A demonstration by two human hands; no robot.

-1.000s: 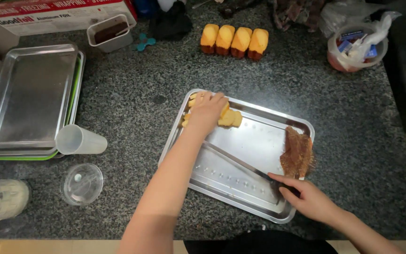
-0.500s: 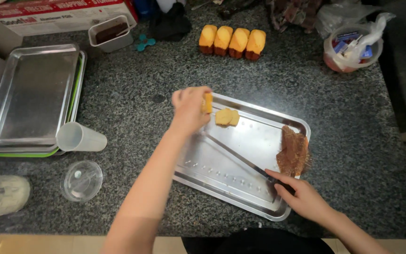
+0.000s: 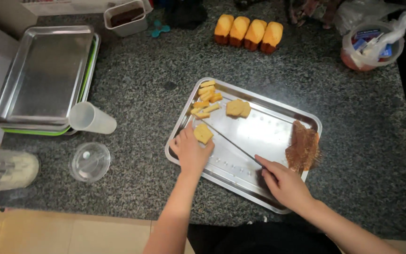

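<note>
The left hand (image 3: 190, 151) pinches a cake slice (image 3: 203, 133) between thumb and fingers at the tray's (image 3: 278, 123) near-left edge; the right hand (image 3: 285, 182) is closed around a long knife (image 3: 229, 141) lying across the tray; more slices (image 3: 207, 99) and brown crusts (image 3: 302, 146) lie inside.

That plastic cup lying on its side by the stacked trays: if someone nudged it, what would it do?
The plastic cup lies on its side on the stone counter, so it would probably roll, curving because it tapers. It looks thin and empty, so likely very light and easily knocked. The stacked trays beside its mouth might stop it that way.
</note>
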